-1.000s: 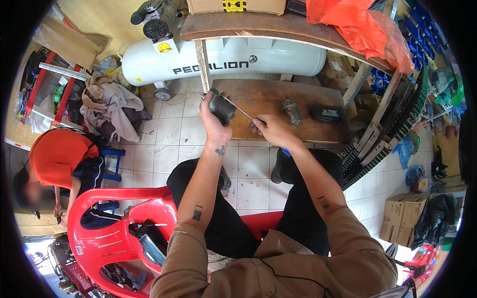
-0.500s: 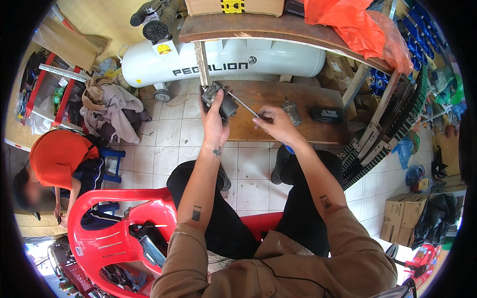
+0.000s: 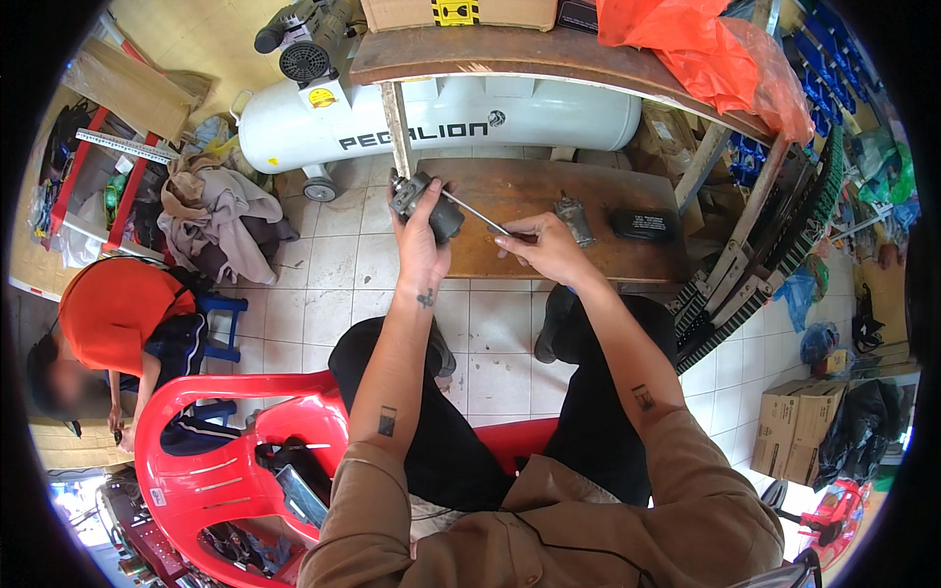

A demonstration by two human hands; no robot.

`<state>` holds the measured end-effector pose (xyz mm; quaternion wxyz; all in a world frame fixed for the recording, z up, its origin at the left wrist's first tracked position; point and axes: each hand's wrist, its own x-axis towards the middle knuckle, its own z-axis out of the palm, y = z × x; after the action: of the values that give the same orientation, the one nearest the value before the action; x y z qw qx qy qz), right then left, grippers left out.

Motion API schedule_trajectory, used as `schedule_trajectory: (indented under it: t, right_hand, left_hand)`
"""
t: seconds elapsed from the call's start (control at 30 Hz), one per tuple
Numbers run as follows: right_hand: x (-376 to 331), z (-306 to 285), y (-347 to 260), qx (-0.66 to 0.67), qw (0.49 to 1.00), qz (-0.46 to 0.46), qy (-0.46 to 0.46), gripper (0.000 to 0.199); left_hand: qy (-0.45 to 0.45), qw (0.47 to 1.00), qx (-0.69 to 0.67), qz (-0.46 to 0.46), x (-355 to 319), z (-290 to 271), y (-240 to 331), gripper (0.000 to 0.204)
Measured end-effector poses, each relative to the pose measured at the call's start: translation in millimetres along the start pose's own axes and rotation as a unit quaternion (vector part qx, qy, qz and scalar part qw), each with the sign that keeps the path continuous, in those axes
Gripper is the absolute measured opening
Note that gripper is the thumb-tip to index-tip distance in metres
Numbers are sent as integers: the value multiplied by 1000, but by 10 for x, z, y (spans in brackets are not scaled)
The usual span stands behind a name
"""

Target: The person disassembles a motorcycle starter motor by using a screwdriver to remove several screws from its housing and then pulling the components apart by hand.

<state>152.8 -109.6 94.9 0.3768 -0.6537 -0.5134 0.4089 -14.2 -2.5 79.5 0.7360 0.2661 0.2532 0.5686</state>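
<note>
My left hand [image 3: 422, 250] is wrapped round a dark grey metal motor-like part [image 3: 447, 221] with a round body, its thumb lying over the top. A screwdriver [image 3: 474, 212] with a thin steel shaft slants from my right hand [image 3: 549, 251] to the upper side of that part. Its tip seems to touch the part, though the exact contact is too small to make out. My right fingers close round the handle, which is mostly hidden. Both hands are above the near left side of a low wooden bench [image 3: 627, 263]. A second grey metal part [image 3: 574, 221] lies on the bench, beyond my right hand.
On the bench's right sits a black case [image 3: 643, 225]. Behind stands a white air tank [image 3: 294, 125] under a wooden shelf [image 3: 549, 61]. Dark metal rails [image 3: 755, 265] lean at right. At left are a red plastic chair [image 3: 162, 431] and a crouching person [image 3: 123, 309] in orange.
The metal part and the screwdriver have shifted slightly nearer to me, and the part has turned a little in my left hand. My right hand has moved slightly left and nearer.
</note>
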Motion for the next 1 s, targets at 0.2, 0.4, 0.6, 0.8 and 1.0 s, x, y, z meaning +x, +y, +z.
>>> schedule_trajectory:
  t: [0.2, 0.4, 0.6, 0.8, 1.0]
  right_hand:
    - [43, -34, 131, -7, 999, -39, 1, 28]
    - [58, -131, 99, -48, 997, -26, 47, 29]
    - [101, 111, 109, -29, 988, -51, 141, 29]
    - [68, 192, 39, -57, 982, -30, 176, 26]
    - [93, 168, 56, -87, 983, -27, 161, 26]
  left_hand:
    - [14, 1000, -8, 1, 49, -88, -61, 34]
    - [42, 999, 16, -8, -3, -67, -101, 35]
    - [46, 992, 32, -116, -189, -20, -431, 64]
    - [57, 985, 47, -157, -281, -59, -631, 69]
    - [67, 983, 59, -159, -292, -47, -613, 71]
